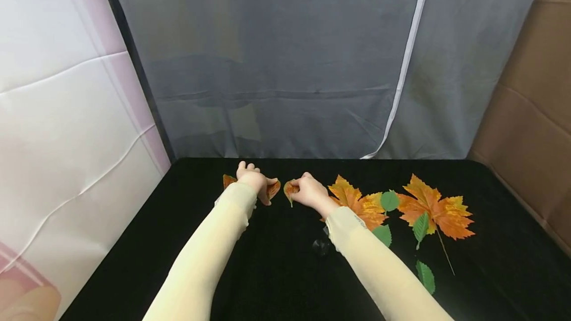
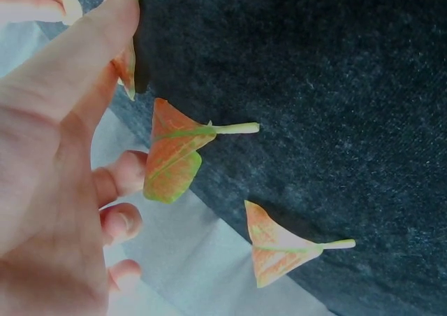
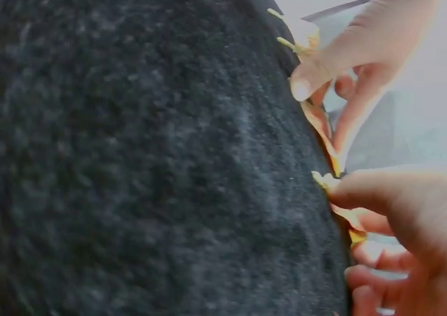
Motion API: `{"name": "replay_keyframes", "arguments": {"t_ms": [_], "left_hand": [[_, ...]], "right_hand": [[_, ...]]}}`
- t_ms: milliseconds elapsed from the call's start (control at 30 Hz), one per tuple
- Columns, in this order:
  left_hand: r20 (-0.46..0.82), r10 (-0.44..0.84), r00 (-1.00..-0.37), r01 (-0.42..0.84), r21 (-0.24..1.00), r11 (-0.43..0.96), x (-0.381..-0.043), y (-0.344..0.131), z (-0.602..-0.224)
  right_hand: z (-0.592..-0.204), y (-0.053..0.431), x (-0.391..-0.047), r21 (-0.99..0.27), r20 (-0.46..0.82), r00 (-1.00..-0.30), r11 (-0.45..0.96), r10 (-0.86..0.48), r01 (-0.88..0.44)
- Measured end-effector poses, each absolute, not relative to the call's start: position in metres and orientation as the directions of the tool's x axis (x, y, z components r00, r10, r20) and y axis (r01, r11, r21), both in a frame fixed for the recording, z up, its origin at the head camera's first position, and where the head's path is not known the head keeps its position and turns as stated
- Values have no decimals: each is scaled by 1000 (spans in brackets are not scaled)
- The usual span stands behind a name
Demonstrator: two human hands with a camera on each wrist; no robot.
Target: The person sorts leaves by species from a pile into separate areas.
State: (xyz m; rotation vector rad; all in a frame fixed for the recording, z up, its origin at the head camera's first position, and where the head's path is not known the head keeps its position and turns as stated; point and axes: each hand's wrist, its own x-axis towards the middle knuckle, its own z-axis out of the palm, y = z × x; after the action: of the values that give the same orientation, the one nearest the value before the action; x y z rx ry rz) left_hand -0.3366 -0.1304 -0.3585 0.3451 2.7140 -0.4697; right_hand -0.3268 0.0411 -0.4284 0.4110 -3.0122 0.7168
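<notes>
Near the far edge of the black table, my left hand pinches a small orange artificial leaf between thumb and index finger, its other fingers spread. Just to the right, another small orange leaf with a yellow-green stem is pinched by my right hand. The two held leaves are close together but apart in the head view. Two more short-stemmed orange leaves show in the left wrist view: a green-edged leaf by the left fingers and a paler leaf farther along.
To the right lie two large orange maple leaves, one partly behind the right arm and one long-stemmed. Several green leaves lie around them. A dark shiny object sits beside the right sleeve. A grey curtain hangs behind the table.
</notes>
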Motion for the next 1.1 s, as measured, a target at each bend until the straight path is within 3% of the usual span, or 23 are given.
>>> {"name": "replay_keyframes", "arguments": {"t_ms": [267,400,600,833,1100], "left_hand": [[-384,166,-908,295,-305,905,-337,-135,-359],[-360,196,-912,326,-345,880,-338,-137,-364],[-311,254,-916,345,-290,893,-341,-141,-367],[-271,296,-916,370,-284,885,-342,-141,-353],[-171,434,-885,463,-214,860,-346,-124,-328]], "right_hand": [[-422,37,-328,-404,-16,-958,878,-287,-256],[-427,34,-329,-426,-5,-953,862,-304,-273],[-427,34,-330,-510,47,-954,814,-296,-277],[-409,49,-332,-498,52,-956,822,-290,-277],[-377,93,-325,-518,90,-954,805,-284,-289]]}}
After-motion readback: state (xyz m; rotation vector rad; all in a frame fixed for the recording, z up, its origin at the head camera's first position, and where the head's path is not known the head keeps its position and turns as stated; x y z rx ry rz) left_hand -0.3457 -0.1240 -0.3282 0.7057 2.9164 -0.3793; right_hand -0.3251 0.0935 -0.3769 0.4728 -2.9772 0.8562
